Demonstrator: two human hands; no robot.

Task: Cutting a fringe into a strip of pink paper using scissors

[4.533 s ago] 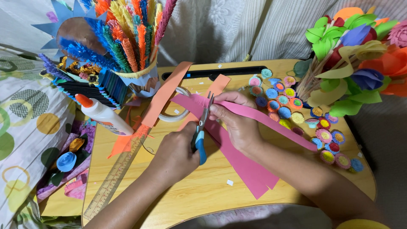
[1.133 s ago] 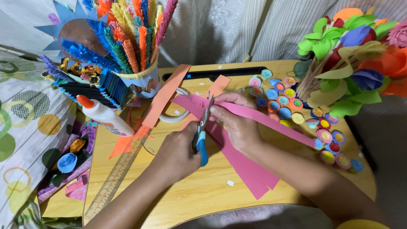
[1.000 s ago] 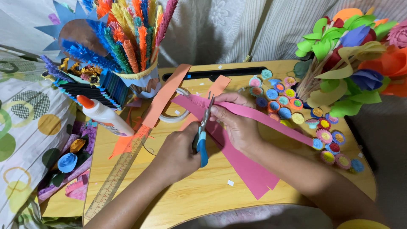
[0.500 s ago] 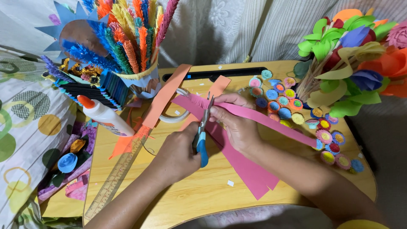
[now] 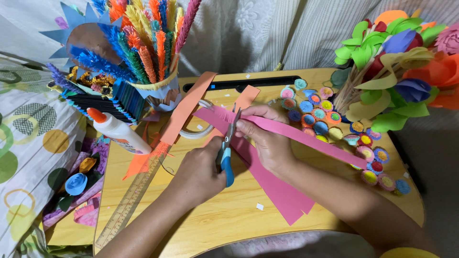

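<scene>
Pink strip (image 5: 306, 138) pinched near its fringed end by the right hand (image 5: 270, 143), running from table (image 5: 229, 220) centre out toward 4 o'clock. Scissors (image 5: 225, 153) gripped by their blue handles in the left hand (image 5: 201, 169), blades aimed at 12 o'clock and biting into the strip's edge just beside the right fingertips. Both hands clamped, then: left on the scissors, right on the strip, close together but not quite touching. Judged from the row of short slits at 11 o'clock of the blades: fringing under way, one snip among many, with most of the strip uncut. Next snip calling for a small feed of paper toward the blades, even spacing, cuts stopped short of the far edge, and fingertips kept clear of the tips. Wider pink sheet (image 5: 282, 196) lying under the wrists at 5 o'clock. Orange strip (image 5: 186, 107) and tape ring (image 5: 201, 131) at 11 o'clock, glue bottle (image 5: 117, 131) at 9, ruler (image 5: 129, 200) at 8, small paper discs (image 5: 318, 114) at 2, paper flowers (image 5: 397, 62) beyond them.
</scene>
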